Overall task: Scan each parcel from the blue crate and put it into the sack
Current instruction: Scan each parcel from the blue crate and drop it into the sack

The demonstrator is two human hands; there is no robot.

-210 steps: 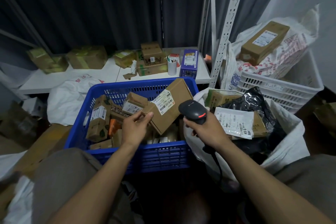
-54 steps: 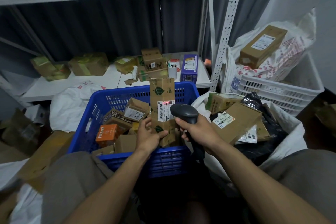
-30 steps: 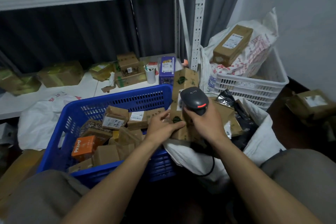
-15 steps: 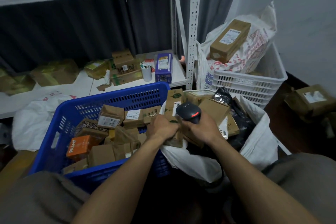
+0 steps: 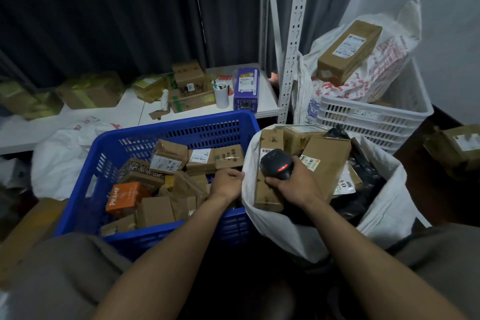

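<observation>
right hand (image 5: pixel 291 187) clamps the scanner (image 5: pixel 276 165) above the sack (image 5: pixel 384 205) at two o'clock, left hand (image 5: pixel 227 182) curls into the blue crate (image 5: pixel 181 125) at ten, hold unclear; i'd lift a label-up parcel (image 5: pixel 201 160).

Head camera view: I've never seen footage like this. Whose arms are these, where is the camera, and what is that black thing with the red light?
There is no machine here. These are a person's two bare arms, filmed by one wide-angle camera worn on their head, looking forward and down. The right hand grips a black barcode scanner with its red light on. It hovers over a white sack that holds parcels, among them a tall brown box lying right under the scanner. The left hand reaches among the small cardboard parcels in the blue crate; I cannot tell whether it grips one. Behind them are a low white shelf with more boxes and a white crate.
</observation>
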